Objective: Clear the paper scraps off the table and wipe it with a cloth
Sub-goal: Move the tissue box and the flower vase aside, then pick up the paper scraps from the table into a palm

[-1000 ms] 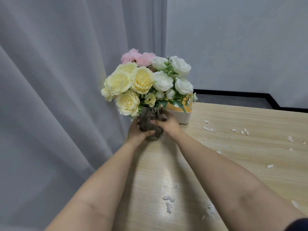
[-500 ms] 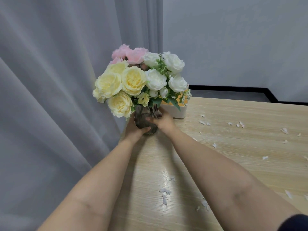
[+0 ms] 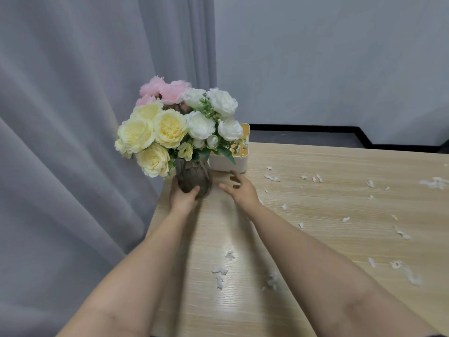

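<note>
I see my left hand (image 3: 182,198) curled around the dark ribbed glass vase (image 3: 193,177) of yellow, white and pink flowers (image 3: 175,125) at the far left corner of the light wooden table (image 3: 328,239). My right hand (image 3: 239,188) hovers just right of the vase, fingers released and holding nothing. Small white paper scraps (image 3: 220,272) lie scattered over the table, near me and out to the right, with a white box (image 3: 229,161) behind the vase.

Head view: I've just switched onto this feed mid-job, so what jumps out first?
The bouquet of yellow, white and pink flowers in a dark glass vase at the table's far left corner, with the left hand gripping the vase and the right hand open just beside it. White paper scraps lie scattered across the wooden table, and a white box sits behind the vase.
</note>
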Available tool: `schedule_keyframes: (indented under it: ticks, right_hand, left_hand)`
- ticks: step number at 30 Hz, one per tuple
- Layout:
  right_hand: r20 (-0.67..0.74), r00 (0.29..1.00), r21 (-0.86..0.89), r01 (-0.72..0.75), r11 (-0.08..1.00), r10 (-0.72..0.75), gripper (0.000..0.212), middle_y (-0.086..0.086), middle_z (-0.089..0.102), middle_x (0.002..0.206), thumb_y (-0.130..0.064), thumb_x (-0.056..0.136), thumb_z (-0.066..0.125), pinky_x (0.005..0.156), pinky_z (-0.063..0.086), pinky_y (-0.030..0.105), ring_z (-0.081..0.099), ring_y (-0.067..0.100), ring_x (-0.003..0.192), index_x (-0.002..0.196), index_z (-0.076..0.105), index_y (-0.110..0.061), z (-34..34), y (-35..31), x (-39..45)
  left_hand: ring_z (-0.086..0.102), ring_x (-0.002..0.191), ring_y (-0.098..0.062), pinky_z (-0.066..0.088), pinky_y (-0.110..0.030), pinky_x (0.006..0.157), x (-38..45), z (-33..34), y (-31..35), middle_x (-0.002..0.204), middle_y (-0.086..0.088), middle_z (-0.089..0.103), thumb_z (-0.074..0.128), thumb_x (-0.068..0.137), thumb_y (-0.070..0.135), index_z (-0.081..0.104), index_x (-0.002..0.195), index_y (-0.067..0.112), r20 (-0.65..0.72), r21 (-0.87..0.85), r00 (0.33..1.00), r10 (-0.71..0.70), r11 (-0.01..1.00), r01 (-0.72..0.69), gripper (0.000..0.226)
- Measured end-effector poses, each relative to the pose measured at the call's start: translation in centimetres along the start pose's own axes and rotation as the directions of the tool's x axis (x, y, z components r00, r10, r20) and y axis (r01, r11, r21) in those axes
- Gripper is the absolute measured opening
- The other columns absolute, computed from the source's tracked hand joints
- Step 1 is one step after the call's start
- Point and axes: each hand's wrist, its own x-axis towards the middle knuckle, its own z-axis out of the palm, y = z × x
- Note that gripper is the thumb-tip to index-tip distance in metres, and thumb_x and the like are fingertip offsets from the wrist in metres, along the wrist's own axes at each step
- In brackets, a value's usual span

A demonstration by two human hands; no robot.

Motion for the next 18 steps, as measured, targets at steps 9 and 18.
schedule_keyframes:
  ticks: [9,18]
  right_hand:
    - [-0.063,0.990,0.089,-0.120,0.989,0.126,0.058,0.006,0.055,0.128,-0.023,0.082,0.071,0.089,0.047,0.031,0.056,0.023,0.113,0.135,0.047,-0.017,-4.4,2.1,-3.3]
    - [-0.167,0.982,0.018,-0.084,0.996,0.086,0.046,0.001,0.059,0.123,-0.021,0.083,0.070,0.088,0.042,0.025,0.057,0.016,0.104,0.127,0.055,-0.016,-11.2,3.8,-5.0]
  left_hand:
    - [0.052,0.117,-0.027,0.041,-0.040,0.104,-5.5,3.7,1.6,0.133,-0.014,0.051,0.051,0.094,0.011,0.044,0.134,0.008,0.077,-0.326,0.974,-0.213,0.918,0.226,0.041]
    - [0.053,0.121,-0.023,0.041,-0.031,0.097,-10.3,9.3,5.1,0.132,-0.010,0.054,0.035,0.101,0.017,0.042,0.135,0.007,0.335,-0.556,0.899,-0.283,0.711,0.431,0.036]
